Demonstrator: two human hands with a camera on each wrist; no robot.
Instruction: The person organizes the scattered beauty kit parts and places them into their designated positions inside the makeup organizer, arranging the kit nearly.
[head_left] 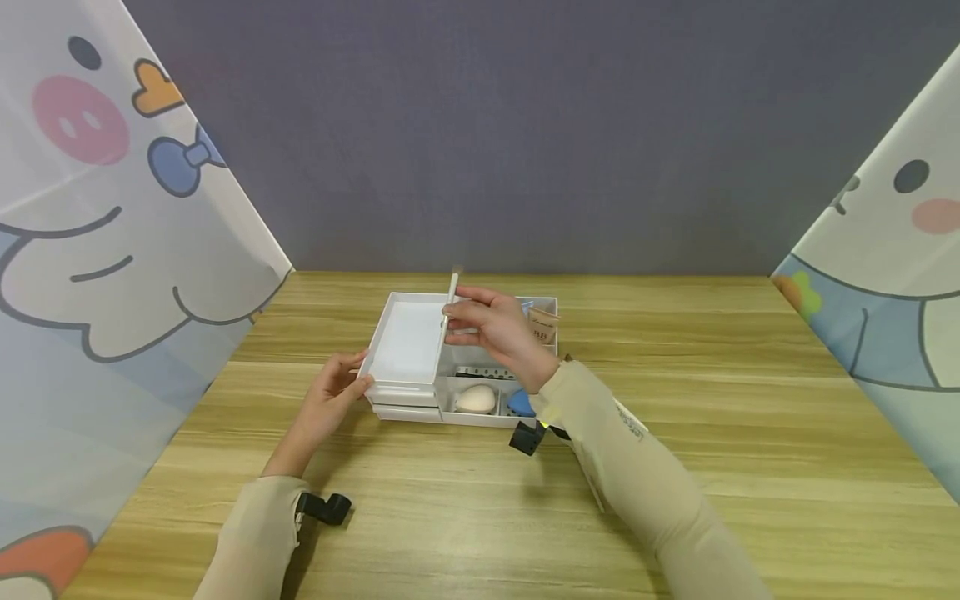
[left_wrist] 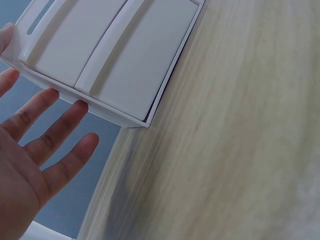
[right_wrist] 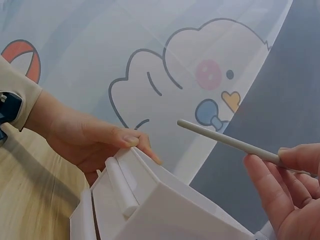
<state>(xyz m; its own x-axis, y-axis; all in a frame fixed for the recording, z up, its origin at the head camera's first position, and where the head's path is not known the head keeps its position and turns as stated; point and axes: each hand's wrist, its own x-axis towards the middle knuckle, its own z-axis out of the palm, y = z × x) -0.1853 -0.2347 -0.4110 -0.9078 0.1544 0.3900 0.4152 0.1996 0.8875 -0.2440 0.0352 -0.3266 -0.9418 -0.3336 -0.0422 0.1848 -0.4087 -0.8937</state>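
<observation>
A white storage box (head_left: pixel 405 337) with two stacked drawers at its left stands on the table. At that left end my left hand (head_left: pixel 333 390) holds the corner, thumb on the front top edge and fingers against the side (left_wrist: pixel 60 130). My right hand (head_left: pixel 498 329) pinches a slim white makeup brush (head_left: pixel 450 304) between thumb and fingers, above the box. The brush stands nearly upright in the head view, its small light tip on top; in the right wrist view its plain handle end (right_wrist: pixel 220 136) points left. My right hand hides part of the compartments behind it.
In the box's front compartments lie a beige makeup sponge (head_left: pixel 476 399) and a blue sponge (head_left: pixel 521 403). Brown-beige packets (head_left: pixel 542 325) stand at its back right. A dotted strip (head_left: pixel 486 372) lies in the middle compartment. A grey wall (head_left: pixel 525 150) rises behind the table (head_left: pixel 675 358).
</observation>
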